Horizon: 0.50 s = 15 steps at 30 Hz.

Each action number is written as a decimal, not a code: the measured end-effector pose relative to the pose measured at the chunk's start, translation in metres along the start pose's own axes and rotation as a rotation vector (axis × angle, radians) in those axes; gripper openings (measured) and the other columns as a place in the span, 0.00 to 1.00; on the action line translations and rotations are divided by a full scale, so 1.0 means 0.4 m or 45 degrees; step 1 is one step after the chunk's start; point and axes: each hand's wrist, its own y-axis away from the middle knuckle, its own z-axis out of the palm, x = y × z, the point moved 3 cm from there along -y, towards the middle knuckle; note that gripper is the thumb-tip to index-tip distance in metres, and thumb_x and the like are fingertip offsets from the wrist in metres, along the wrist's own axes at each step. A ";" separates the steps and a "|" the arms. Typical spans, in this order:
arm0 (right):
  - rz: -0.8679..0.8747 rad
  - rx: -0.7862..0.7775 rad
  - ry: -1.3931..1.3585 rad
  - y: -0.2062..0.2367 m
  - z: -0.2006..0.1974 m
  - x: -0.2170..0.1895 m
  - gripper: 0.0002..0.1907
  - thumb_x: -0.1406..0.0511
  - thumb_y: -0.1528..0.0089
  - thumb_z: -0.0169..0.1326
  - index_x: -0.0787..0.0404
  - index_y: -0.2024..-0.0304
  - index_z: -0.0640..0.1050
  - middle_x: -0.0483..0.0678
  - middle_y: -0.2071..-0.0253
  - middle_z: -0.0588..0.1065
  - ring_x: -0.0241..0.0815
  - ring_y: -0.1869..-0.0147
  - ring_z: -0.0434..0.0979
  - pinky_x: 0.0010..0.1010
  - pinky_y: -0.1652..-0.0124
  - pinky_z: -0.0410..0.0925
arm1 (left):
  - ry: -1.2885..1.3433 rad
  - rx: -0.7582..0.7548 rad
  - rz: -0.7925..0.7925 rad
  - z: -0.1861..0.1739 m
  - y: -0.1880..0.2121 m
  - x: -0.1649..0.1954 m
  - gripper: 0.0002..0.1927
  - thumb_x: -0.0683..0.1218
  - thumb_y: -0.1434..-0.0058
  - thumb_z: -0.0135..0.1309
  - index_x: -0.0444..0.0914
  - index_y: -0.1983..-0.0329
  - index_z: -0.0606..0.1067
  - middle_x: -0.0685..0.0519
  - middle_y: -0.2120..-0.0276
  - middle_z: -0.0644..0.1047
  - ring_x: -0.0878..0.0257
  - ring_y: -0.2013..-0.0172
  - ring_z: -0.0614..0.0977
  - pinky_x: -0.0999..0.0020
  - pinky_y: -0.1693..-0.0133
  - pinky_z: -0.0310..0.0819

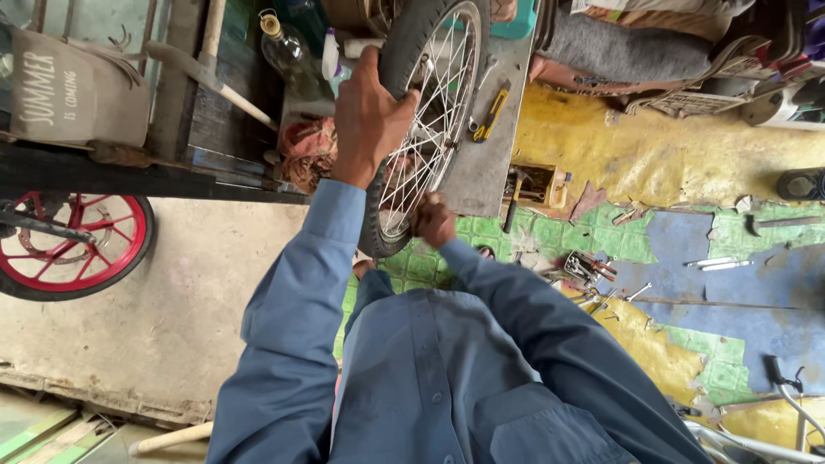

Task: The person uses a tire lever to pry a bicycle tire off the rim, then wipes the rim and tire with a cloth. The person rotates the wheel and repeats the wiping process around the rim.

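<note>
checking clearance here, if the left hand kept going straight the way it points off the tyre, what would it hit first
Likely the clear glass bottle just beyond the left hand, which grips the tyre; depth is unclear.

Black tyre (391, 51) on silver-spoked wheel (427, 129); person's sleeves (301, 292) plain blue; second wheel (73, 245) red-spoked with black tyre; floor (687, 155) patchy yellow, blue and green-checked; cutter (491, 112) yellow and black; cloth (308, 150) red-patterned.
</note>
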 end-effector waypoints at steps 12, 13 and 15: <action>-0.031 0.409 0.067 -0.164 -0.079 -0.024 0.20 0.70 0.34 0.53 0.69 0.40 0.74 0.58 0.56 0.79 0.46 0.56 0.79 0.36 0.57 0.74 | -0.010 0.049 0.032 -0.006 0.002 0.013 0.30 0.47 0.46 0.67 0.32 0.44 0.68 0.36 0.63 0.82 0.40 0.64 0.85 0.49 0.61 0.80; -0.148 0.498 0.263 -0.152 -0.058 -0.029 0.22 0.71 0.33 0.52 0.71 0.36 0.72 0.59 0.55 0.77 0.49 0.55 0.77 0.38 0.55 0.73 | 0.000 0.067 0.036 -0.006 0.004 0.017 0.30 0.47 0.46 0.66 0.32 0.44 0.68 0.37 0.63 0.82 0.40 0.65 0.85 0.49 0.61 0.80; -0.140 0.352 0.308 -0.114 -0.021 -0.028 0.22 0.70 0.33 0.52 0.70 0.37 0.72 0.58 0.55 0.78 0.47 0.55 0.78 0.37 0.56 0.74 | 0.011 -0.005 -0.063 -0.006 0.004 0.016 0.29 0.47 0.45 0.65 0.33 0.45 0.68 0.37 0.64 0.82 0.41 0.64 0.86 0.50 0.61 0.81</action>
